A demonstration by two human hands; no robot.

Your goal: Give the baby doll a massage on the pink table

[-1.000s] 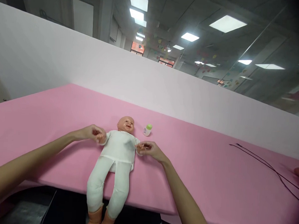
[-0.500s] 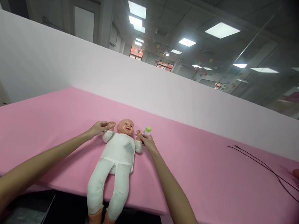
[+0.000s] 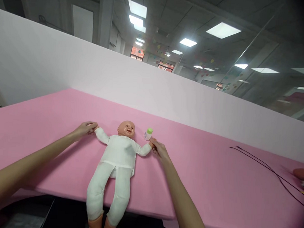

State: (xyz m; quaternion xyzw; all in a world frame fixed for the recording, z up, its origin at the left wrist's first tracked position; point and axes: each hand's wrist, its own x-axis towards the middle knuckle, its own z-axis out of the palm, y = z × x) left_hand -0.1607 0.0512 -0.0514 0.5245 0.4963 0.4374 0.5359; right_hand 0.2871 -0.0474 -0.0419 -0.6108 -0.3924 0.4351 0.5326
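"Grip?"
"My left hand (image 3: pixel 89 127) and right hand (image 3: pixel 160 150) grasped both hands of the doll (image 3: pixel 119 151)."
"Doll?"
"Lay face-up on the pink table (image 3: pixel 202 171), feet past the edge."
"Hazard?"
"Bottle (image 3: pixel 148 134) stood by my right hand; a careless sweep could have toppled it."

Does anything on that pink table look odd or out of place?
Mildly: the feet of the doll stick out past the near edge of the table, so the doll isn't fully on top. Its white shirt has a greyish patch on the chest, perhaps a stain or shadow. I see nothing spilled or broken.
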